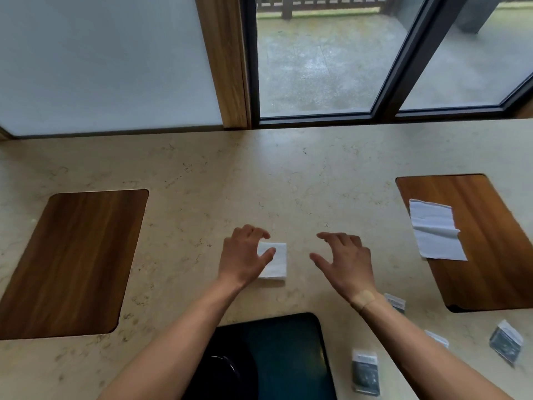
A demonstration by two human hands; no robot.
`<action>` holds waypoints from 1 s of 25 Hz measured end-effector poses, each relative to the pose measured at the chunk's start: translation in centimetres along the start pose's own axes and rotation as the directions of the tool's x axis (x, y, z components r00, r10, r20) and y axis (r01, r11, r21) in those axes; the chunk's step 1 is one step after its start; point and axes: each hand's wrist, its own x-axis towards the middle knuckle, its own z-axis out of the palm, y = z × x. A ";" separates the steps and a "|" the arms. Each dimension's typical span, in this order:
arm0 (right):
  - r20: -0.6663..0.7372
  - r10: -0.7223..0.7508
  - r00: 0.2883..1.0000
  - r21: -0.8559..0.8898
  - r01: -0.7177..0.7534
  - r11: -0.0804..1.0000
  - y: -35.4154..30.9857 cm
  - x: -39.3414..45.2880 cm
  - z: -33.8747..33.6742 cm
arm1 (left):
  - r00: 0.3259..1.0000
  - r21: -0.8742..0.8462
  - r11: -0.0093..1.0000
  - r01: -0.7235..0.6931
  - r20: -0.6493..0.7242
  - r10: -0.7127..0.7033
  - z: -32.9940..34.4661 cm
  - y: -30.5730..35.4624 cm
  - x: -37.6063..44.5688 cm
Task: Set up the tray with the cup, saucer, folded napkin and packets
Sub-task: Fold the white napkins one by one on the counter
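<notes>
Left hand perhaps touching folded napkin, marble counter

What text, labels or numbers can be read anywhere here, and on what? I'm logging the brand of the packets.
No text can be read in this frame.
Dark packet with pale top: printing shows, too blurred to read.
Second dark packet: likewise blurred.
Packets beside the right forearm: partly hidden, unreadable.
Folded napkin, unfolded napkin, dark tray: no print visible.
</notes>
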 end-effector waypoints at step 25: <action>-0.034 0.183 0.982 -0.032 -0.185 0.982 30.8 1.3 -11.2 | 0.985 0.053 0.986 -0.161 0.079 0.156 14.2 27.3 9.6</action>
